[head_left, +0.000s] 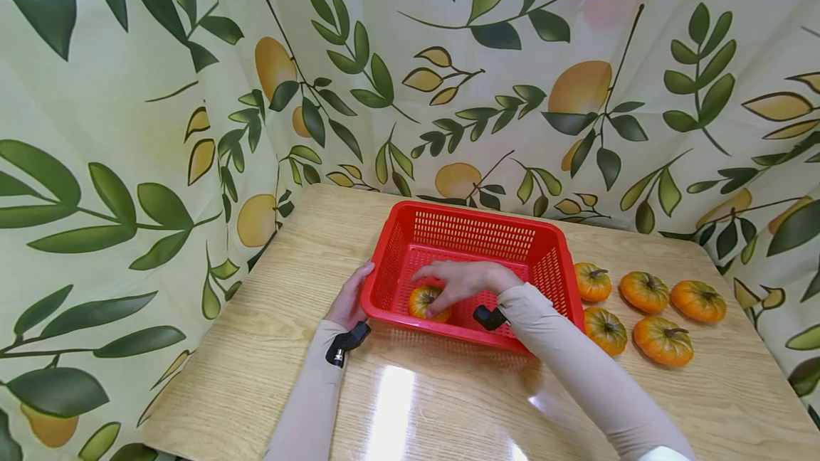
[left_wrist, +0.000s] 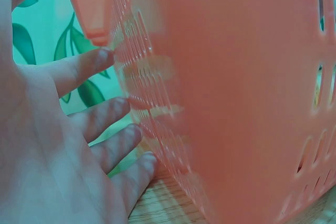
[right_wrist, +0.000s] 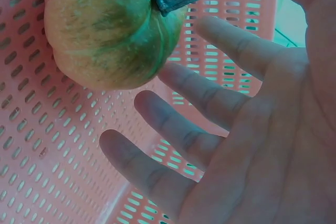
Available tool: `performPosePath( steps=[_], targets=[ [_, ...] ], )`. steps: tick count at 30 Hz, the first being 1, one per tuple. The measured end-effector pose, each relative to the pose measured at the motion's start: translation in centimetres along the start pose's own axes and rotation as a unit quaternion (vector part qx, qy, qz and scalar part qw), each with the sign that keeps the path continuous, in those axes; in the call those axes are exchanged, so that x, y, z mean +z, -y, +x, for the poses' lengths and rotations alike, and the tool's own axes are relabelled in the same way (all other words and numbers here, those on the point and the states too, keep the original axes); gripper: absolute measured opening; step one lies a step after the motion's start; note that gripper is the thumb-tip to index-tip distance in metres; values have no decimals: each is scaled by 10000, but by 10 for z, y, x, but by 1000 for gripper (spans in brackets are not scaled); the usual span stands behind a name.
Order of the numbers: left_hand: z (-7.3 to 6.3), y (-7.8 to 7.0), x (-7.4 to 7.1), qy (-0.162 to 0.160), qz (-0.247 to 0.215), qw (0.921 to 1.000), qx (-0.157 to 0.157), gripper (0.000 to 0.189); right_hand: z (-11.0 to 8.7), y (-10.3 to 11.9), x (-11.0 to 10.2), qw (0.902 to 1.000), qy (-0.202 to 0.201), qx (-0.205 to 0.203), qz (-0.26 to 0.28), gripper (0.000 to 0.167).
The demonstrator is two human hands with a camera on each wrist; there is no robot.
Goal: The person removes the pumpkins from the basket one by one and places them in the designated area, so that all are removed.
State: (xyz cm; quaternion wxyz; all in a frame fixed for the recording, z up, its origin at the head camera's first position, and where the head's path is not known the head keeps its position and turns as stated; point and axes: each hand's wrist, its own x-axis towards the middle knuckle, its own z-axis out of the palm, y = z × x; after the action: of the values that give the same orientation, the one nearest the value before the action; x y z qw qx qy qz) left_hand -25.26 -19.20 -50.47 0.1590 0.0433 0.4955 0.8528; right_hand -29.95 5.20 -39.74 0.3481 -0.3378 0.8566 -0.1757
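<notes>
A red plastic basket (head_left: 470, 336) with slotted walls stands on the table. My left hand (head_left: 350, 299) is at its left end; in the left wrist view the fingers (left_wrist: 113, 142) lie fairly straight against the outer wall. Inside the basket, near the front left, sits a small orange pumpkin (head_left: 421, 299) with green streaks and a dark stem. My right hand (head_left: 464, 282) reaches over it, fingers spread and thumb low at its side. The right wrist view shows these fingers (right_wrist: 181, 142) extended beside the pumpkin (right_wrist: 113, 30), not curled round it.
Several more orange pumpkins (head_left: 643, 292) lie on the wooden table (head_left: 269, 347) just right of the basket, the nearest close to its wall. A leaf-patterned cloth (head_left: 378, 84) hangs behind the table and along its left side.
</notes>
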Motion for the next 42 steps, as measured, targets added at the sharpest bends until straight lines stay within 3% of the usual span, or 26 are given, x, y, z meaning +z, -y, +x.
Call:
performPosePath(
  steps=[14, 29, 42],
  targets=[
    [2, 1, -1, -65, 65, 10000, -19, 45, 6, -4, 4, 9999, -31, 136, 39, 67],
    [-3, -2, 2, 127, -2, 9999, 47, 43, 8, -14, 6, 9974, 228, 97, 674, 73],
    [-2, -1, 1, 82, 37, 10000, 10, 45, 10, -16, 7, 9975, 216, 142, 652, 76]
  ],
)
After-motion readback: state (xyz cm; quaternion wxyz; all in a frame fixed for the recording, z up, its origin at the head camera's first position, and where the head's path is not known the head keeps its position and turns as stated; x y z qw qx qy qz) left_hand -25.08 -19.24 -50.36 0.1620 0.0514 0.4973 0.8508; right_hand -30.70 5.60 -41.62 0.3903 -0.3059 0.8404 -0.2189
